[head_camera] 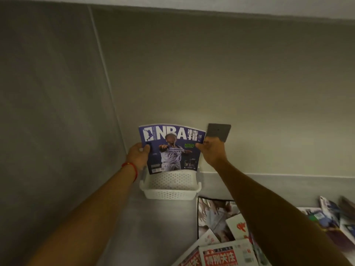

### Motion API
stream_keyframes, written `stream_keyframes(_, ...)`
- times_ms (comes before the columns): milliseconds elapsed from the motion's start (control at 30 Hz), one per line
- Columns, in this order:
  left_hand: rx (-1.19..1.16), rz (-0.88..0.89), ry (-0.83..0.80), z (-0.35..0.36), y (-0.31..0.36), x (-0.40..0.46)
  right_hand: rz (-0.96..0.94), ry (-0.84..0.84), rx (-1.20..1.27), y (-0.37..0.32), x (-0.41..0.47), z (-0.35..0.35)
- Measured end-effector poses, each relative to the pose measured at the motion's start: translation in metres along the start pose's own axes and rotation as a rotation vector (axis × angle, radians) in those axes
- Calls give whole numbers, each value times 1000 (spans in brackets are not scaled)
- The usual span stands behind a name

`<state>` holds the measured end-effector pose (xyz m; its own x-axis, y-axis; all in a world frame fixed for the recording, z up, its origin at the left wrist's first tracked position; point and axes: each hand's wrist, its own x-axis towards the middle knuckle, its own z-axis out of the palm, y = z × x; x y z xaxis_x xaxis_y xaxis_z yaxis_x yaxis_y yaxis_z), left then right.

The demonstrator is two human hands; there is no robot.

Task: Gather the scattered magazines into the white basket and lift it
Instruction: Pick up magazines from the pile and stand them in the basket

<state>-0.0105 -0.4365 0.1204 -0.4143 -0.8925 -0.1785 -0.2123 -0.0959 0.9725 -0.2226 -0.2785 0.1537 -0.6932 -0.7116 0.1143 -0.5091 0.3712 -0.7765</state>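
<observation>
Nearest to us, at the lower right, the rest of the scattered magazines [228,244] lie overlapping on the grey surface, well apart from our hands and not yet gathered; we count at least 4, with more trailing off to the right edge. Just beyond their top left corner sits the white basket [170,190], its open top facing up and what we can see of its inside holding nothing. Directly above it we hold 1 purple magazine [171,148] upright, cover toward us, its long axis running up and down and its bottom edge hanging over the far part of the basket's opening. Our left hand [138,154] grips the left edge with fingers curled round it, a red string at the wrist; our right hand [210,150] pinches the right edge near the top. Both hands are about equally near. We judge the coming move is straight down, keeping the bottom edge inside the rim. Beyond, a small grey plate [219,132] sits on the wall.
</observation>
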Motion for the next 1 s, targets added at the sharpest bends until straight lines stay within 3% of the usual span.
stream_keyframes(300,-72,-127,21,7,-26,23,132,-1,-12,29,19,47)
stream_keyframes(467,-88,-87,-30,16,-29,27,234,24,-30,40,21,59)
stream_keyframes(767,-184,-104,-112,20,-33,32,270,-158,152,41,-4,53)
stream_keyframes(867,-134,-126,-25,26,-22,29,244,-218,77,56,-27,39)
stream_keyframes(1000,125,-125,258,41,-21,-3,267,-221,79,95,-78,1)
